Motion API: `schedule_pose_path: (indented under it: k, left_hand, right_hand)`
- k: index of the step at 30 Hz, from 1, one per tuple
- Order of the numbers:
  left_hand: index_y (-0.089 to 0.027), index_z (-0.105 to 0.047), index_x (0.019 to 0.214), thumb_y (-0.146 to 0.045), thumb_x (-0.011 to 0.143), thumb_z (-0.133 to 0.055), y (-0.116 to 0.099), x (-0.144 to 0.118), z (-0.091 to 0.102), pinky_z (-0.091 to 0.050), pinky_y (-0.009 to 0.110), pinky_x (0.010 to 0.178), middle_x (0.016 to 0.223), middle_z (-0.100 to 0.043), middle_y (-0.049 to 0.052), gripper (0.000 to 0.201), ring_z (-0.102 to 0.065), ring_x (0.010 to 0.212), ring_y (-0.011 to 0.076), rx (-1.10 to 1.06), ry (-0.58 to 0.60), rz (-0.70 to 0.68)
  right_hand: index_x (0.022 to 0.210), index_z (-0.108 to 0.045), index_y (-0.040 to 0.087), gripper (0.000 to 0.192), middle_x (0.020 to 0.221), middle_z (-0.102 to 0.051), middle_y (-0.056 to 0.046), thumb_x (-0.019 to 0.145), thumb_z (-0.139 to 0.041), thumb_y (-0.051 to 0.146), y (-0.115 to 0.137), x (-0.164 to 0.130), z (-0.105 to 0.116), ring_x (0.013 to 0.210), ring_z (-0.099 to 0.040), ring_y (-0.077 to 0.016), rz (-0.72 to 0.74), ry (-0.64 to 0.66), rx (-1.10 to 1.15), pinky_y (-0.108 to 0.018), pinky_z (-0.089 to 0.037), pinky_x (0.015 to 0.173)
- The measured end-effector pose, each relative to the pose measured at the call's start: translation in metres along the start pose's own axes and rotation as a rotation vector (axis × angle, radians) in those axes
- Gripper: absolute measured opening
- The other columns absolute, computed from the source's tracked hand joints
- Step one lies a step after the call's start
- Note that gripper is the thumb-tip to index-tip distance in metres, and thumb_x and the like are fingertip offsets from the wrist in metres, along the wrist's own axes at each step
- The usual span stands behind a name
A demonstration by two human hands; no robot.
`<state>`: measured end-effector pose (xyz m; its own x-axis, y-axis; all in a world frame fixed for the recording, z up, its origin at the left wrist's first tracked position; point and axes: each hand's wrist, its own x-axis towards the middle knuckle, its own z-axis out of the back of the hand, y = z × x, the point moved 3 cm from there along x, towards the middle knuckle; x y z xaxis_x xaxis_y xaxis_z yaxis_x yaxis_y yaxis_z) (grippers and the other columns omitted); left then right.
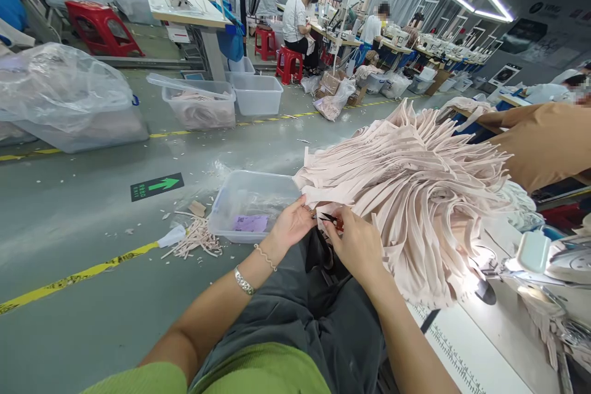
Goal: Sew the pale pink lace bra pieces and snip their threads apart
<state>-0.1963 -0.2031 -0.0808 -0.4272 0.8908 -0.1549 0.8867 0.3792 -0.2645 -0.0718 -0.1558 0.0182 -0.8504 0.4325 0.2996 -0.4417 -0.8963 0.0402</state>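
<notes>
A translucent plastic bin point(226, 209) sits left of the work area, near the left hand point(293, 223), with a lavender sheet point(250, 223) inside. A loose heap of offcuts point(198, 239) lies on the smooth grey floor point(92, 246) just beside it. At right, a large fabric pile point(420, 166) covers much of the white table point(480, 351) and blocks the view of its surface; a sewing machine point(570, 265) stands beyond. The pile consists of soft, matte, pale pink strips, long and narrow, stacked in curved layers with ragged ends. The left fingers pinch a fabric strip point(330, 192) at the pile's near edge, above the lap. The right hand point(357, 243) grips red-handled snips point(337, 221), fingers closed around the handle, the dark pointed blades directed toward the strip's edge
</notes>
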Motion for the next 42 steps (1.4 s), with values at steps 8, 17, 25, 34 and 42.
schedule_pose_path:
  k: [8, 17, 25, 34, 42]
  left_hand:
    - [-0.015, -0.068, 0.098, -0.028, 0.094, -0.054, 0.002, -0.007, -0.008, -0.052, 0.03, 0.074, 0.088, -0.07, 0.006, 0.019, -0.064, 0.07, 0.0151, -0.018, 0.041, 0.054]
    - [-0.008, -0.07, 0.083, 0.002, 0.065, -0.079, 0.027, -0.012, 0.012, -0.048, 0.026, 0.063, 0.075, -0.07, 0.008, 0.023, -0.064, 0.065, 0.0158, 0.212, 0.026, 0.112]
    - [-0.015, -0.066, 0.086, -0.017, 0.085, -0.063, -0.002, 0.009, 0.003, -0.051, 0.03, 0.068, 0.077, -0.069, 0.003, 0.003, -0.065, 0.069, 0.0163, 0.06, -0.006, 0.009]
    - [-0.016, -0.065, 0.097, -0.019, 0.09, -0.061, 0.002, 0.004, -0.006, -0.05, 0.027, 0.065, 0.081, -0.069, 0.003, 0.009, -0.065, 0.068, 0.0154, 0.047, 0.026, 0.021]
    - [-0.01, -0.07, 0.083, 0.001, 0.064, -0.08, 0.028, -0.008, 0.014, -0.051, 0.027, 0.072, 0.076, -0.071, 0.006, 0.024, -0.066, 0.07, 0.0158, 0.193, 0.035, 0.157]
  right_hand:
    - [0.094, -0.06, 0.019, 0.017, 0.081, -0.072, -0.006, 0.097, -0.049, 0.032, 0.016, 0.018, -0.011, 0.073, -0.067, -0.0185, 0.07, 0.06, -0.192, -0.028, -0.025, 0.053]
    - [0.094, -0.06, 0.021, 0.018, 0.079, -0.073, -0.003, 0.096, -0.051, 0.036, -0.002, 0.015, -0.008, 0.068, -0.067, -0.0188, -0.025, 0.015, -0.168, -0.028, -0.023, 0.054]
    - [0.098, -0.058, 0.02, 0.02, 0.081, -0.072, -0.003, 0.096, -0.051, 0.038, -0.003, -0.002, -0.002, 0.072, -0.067, -0.0187, -0.014, -0.057, -0.052, -0.026, -0.029, 0.057]
    - [0.094, -0.058, 0.018, 0.015, 0.08, -0.072, -0.004, 0.097, -0.051, 0.031, 0.013, 0.014, -0.019, 0.072, -0.068, -0.0184, 0.034, 0.084, -0.192, -0.028, -0.023, 0.054]
    - [0.095, -0.059, 0.02, 0.018, 0.079, -0.073, -0.003, 0.096, -0.051, 0.036, -0.001, 0.012, -0.018, 0.07, -0.068, -0.019, -0.041, 0.048, -0.148, -0.027, -0.021, 0.054]
